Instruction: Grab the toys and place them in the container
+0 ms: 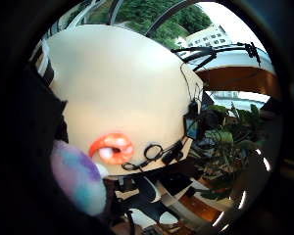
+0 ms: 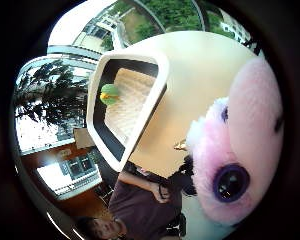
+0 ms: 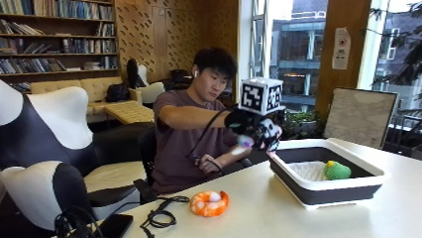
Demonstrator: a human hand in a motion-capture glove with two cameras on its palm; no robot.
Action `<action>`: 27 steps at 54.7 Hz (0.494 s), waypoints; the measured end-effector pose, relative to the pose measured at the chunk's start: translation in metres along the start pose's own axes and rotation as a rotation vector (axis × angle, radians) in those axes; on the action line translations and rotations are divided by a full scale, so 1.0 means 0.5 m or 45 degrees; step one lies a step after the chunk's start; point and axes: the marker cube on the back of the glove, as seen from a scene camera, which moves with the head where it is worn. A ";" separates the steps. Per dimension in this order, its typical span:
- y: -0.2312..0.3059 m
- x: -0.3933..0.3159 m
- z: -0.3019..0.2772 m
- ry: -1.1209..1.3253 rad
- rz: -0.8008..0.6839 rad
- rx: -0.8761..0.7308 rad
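My gloved right hand is raised above the table, just left of the white and dark container. It grips a pink plush toy with big purple eyes, whose pastel end pokes out below the glove and shows as a purple-blue tip. A green toy lies inside the container, also seen as the green toy on the ribbed floor. An orange shrimp-like toy rests on the table near the front edge, and appears as the orange toy below my palm.
The cream table holds a black cable loop and a dark flat device at its left corner. The person's bare hand rests near the table edge. Black and white chairs stand to the left.
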 end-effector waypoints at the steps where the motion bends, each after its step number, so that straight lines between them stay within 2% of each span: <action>1: 0.003 -0.008 -0.018 0.004 -0.008 0.017; 14: 0.045 -0.222 -0.195 0.073 -0.188 0.220; 21: 0.039 -0.355 -0.212 0.053 -0.263 0.232; 27: 0.034 -0.472 -0.182 0.065 -0.334 0.192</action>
